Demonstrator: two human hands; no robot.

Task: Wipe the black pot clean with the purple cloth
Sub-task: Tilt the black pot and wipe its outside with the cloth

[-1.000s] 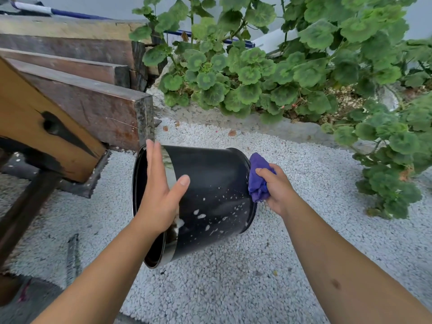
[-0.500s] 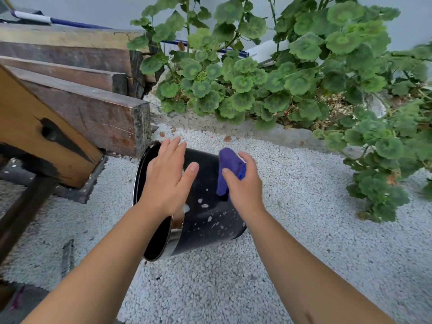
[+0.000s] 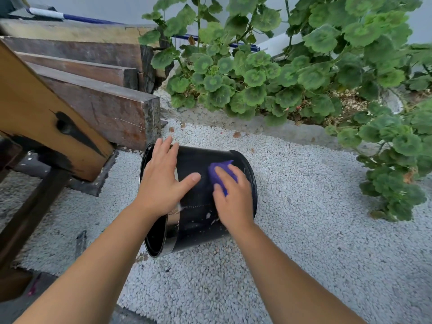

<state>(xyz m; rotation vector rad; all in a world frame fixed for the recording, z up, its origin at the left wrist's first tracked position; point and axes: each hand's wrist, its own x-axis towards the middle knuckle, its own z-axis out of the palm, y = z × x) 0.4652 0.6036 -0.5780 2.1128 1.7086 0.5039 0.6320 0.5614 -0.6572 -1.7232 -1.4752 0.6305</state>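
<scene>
The black pot (image 3: 198, 213) lies on its side on white gravel, its open mouth facing left toward me. A few pale specks show low on its wall. My left hand (image 3: 163, 181) rests flat on the pot's upper side near the rim, fingers spread, steadying it. My right hand (image 3: 232, 197) presses the purple cloth (image 3: 221, 170) against the pot's upper wall near the base end. Most of the cloth is hidden under my fingers.
Stacked dark wooden beams (image 3: 98, 106) and a slanted orange plank (image 3: 42, 118) stand close on the left. A raised concrete bed with leafy green plants (image 3: 268, 73) runs behind and to the right. White gravel (image 3: 315, 218) covers the ground around the pot.
My right hand moved the purple cloth from the pot's base end up onto its side wall and toward me. The pot has turned and fewer pale specks show. My left hand slid over the top.
</scene>
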